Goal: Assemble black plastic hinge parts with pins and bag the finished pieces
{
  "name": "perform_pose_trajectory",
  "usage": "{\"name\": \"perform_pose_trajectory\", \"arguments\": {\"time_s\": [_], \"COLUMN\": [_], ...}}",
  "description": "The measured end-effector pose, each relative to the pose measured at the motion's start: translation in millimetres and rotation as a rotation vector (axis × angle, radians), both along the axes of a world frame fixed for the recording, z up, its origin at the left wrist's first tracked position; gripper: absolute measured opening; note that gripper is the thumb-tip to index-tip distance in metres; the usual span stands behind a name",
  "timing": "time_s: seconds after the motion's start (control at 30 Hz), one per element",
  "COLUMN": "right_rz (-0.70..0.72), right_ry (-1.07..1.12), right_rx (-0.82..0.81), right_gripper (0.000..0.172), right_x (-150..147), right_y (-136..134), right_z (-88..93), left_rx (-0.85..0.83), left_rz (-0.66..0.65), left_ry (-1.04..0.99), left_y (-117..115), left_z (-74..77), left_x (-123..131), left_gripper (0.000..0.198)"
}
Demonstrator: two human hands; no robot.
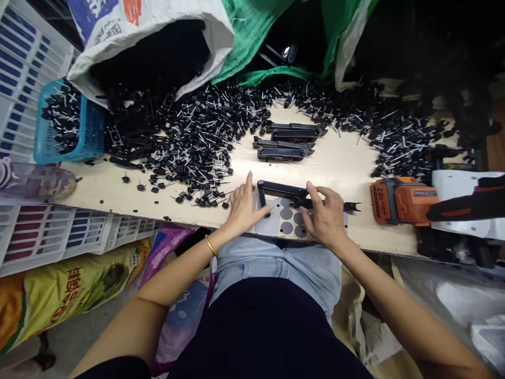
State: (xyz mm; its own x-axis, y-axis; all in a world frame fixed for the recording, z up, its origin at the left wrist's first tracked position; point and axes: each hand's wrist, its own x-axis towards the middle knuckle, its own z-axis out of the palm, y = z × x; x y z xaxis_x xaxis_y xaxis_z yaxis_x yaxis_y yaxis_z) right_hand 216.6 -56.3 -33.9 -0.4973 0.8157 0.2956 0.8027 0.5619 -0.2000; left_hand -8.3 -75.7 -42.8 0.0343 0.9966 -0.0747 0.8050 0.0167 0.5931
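Observation:
A black jointed folding bracket (282, 188) lies partly unfolded on the bench in front of me, its short arm angled toward my body and a forked end sticking out to the right. Beneath it is a grey-white sheet with round grey pads (286, 228). My left hand (242, 208) is at the bracket's left end, fingers spread, the thumb reaching to the tip of the short arm. My right hand (326, 213) has its thumb and fingers around the bracket's right half; the palm hides part of it. Beyond the hands, several folded black brackets (286, 150) lie in a stack of rows.
Heaps of black-headed metal pins (201, 137) cover the back and left of the bench, with another heap (406, 142) at right. An orange 20V cordless tool (406, 200) lies on the right. A blue basket (90, 129) and a white sack (221, 31) stand at the left back.

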Motion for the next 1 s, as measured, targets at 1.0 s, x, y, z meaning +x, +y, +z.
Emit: {"name": "perform_pose_trajectory", "arguments": {"time_s": [1.0], "right_rz": [0.316], "right_ry": [-0.006], "right_rx": [-0.154], "right_gripper": [0.063], "right_x": [-52.2], "right_y": [46.1], "right_z": [-12.5], "left_rx": [-0.346], "left_rz": [-0.045], "left_ry": [0.119], "left_y": [13.1], "left_z": [37.8], "left_x": [11.7], "left_gripper": [0.055]}}
